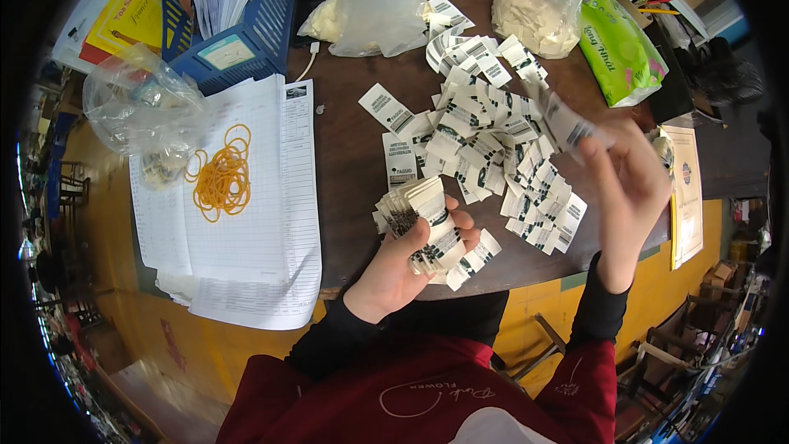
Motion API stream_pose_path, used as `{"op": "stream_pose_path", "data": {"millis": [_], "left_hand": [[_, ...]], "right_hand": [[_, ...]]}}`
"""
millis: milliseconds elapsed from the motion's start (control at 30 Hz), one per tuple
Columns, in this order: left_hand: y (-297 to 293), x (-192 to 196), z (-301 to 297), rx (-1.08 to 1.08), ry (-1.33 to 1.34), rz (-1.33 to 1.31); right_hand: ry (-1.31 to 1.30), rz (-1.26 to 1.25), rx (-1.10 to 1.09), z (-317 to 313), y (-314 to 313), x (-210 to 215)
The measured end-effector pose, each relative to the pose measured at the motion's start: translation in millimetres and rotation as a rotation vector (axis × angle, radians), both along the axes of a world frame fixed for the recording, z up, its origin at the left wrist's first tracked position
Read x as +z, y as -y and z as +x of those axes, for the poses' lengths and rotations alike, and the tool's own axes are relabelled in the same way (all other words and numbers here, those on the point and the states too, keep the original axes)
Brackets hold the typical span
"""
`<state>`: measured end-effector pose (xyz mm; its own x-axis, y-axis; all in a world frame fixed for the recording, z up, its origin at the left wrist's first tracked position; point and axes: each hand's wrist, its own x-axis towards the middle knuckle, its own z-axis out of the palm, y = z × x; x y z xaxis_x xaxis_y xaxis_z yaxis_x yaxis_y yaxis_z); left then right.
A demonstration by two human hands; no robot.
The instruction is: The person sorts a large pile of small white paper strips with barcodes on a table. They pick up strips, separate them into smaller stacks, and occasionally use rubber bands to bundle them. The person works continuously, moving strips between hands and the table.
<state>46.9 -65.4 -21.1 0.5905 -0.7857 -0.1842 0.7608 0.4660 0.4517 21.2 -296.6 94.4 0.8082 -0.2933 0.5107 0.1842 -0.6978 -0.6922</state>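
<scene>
I judge this as gathering: my left grip (388,275) clasps a stack (436,226); my blurred right grip (631,177) seems to pinch a label (562,119) by the pile (481,127) on the surface (345,131). Next calls for squaring it up.

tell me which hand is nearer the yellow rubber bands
Left. The left hand, gripping a stack of labels, is right of the rubber bands and closer to the body; the right hand is much farther right, beyond the loose labels.
</scene>
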Motion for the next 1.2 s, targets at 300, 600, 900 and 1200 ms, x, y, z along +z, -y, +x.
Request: {"op": "stream_pose_path", "data": {"millis": [300,600,900,1200], "left_hand": [[-5.5,-2.8,-11.7,0.086,-0.024,0.062],[-4.8,6.1,-4.9,0.085,-0.089,0.090],[2.8,17.6,-5.0,0.057,0.006,0.137],[1.8,6.0,-7.4,0.070,0.031,0.050]], "right_hand": [[0.231,-0.739,0.411,-18.5,-63.3,-47.6],[0.107,-0.250,0.285,-18.8,-55.1,-36.7],[-0.275,0.186,0.236,-11.7,-50.1,-31.4],[-0.277,0.202,0.315,-11.3,-48.9,-28.4]]}}
